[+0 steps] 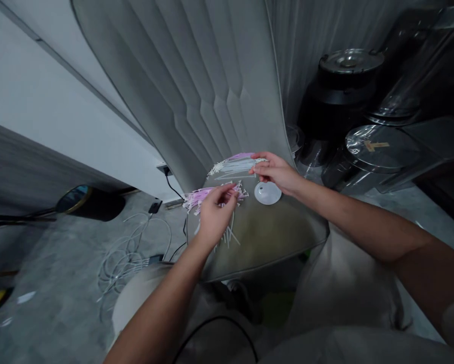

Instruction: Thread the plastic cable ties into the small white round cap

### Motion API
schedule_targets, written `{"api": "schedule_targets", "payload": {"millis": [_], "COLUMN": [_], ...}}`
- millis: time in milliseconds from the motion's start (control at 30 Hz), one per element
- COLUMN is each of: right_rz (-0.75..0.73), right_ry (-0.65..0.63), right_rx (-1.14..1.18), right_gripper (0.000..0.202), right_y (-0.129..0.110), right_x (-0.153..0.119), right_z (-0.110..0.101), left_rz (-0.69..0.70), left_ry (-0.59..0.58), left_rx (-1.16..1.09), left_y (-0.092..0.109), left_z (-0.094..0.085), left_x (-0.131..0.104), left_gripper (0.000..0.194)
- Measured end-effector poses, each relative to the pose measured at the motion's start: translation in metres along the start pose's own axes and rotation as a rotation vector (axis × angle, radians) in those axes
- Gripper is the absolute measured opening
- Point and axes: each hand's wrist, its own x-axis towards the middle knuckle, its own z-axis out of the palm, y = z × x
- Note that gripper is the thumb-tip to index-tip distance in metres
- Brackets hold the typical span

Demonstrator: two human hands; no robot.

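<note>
Cotton swabs lie in piles on the seat of a grey padded chair (265,235). One pile of pink swabs (196,197) is at the seat's left, and white swabs (238,165) with some pink ones lie near the backrest. My left hand (219,207) is over the pink pile, its fingers curled and thumb near the fingertips; anything between them is too small to make out. At the right end of the white swabs is my right hand (273,172), fingers bent together, its hold also unclear. A round translucent lid (268,193) rests just below my right hand.
Coiled pale cable (126,265) and a black adapter (155,207) lie on the floor at the left. A dark cylinder (94,202) is farther left. Metal-lidded containers (352,61) and clear wrapped ones stand at the right.
</note>
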Motion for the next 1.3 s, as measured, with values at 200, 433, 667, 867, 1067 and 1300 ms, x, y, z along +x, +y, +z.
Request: {"api": "schedule_targets", "payload": {"millis": [200,433,667,867,1067,1300], "right_rz": [0.007,0.004,-0.024,-0.088,-0.128,-0.123], "right_ry": [-0.137,-0.227,-0.175,-0.13,-0.068,-0.028], "right_rx": [-0.069,-0.178,-0.335,-0.426,-0.484,-0.505], "right_gripper": [0.028,0.026,0.024,0.032,0.024,0.018], "right_y": [0.006,0.014,0.017,0.014,0.017,0.026], "right_x": [-0.022,-0.019,-0.025,-0.032,-0.035,-0.029], "right_z": [0.027,0.022,0.026,0.03,0.031,0.028], "left_rz": [-0.383,-0.504,-0.56,-0.575,-0.539,-0.377], "left_ry": [-0.299,-0.288,-0.296,-0.28,-0.286,-0.22], "left_rx": [-0.316,-0.404,-0.506,-0.546,-0.536,-0.44], "left_y": [0.011,0.002,-0.004,-0.007,-0.01,-0.01], "left_z": [0.015,0.015,0.012,0.013,0.02,0.021], "left_x": [-0.01,-0.001,0.001,0.0,-0.003,-0.002], "left_gripper": [0.024,0.021,0.02,0.017,0.014,0.016]}}
